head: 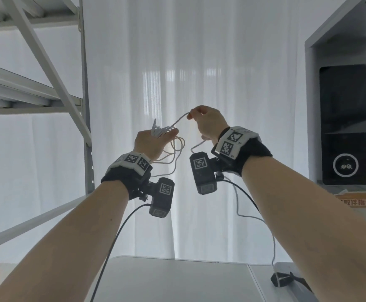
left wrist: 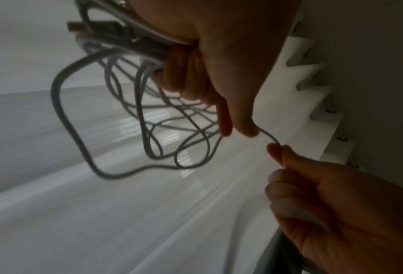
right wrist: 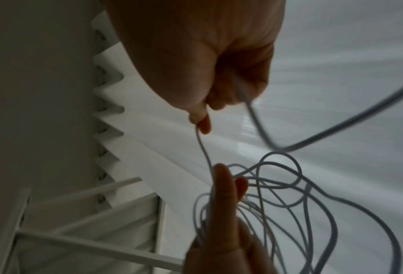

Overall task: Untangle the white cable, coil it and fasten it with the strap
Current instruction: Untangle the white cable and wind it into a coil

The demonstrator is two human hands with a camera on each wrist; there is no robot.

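Note:
Both hands are raised in front of a white curtain. My left hand (head: 166, 134) grips a bundle of loose loops of the white cable (head: 175, 149), and a plug end (left wrist: 97, 27) sticks out of the fist. My right hand (head: 190, 115) pinches one strand of the cable between thumb and forefinger, a short way right of and above the left hand. That strand (right wrist: 203, 146) runs taut between the two hands. The cable's free part (head: 273, 240) hangs past my right wrist down to the table. A black strap (head: 283, 279) lies on the table at lower right.
White metal shelving (head: 47, 94) stands at the left. A grey cabinet with a black panel (head: 343, 127) stands at the right. The white table (head: 177, 280) is below my arms. Black camera leads (head: 116, 236) hang from my wrists.

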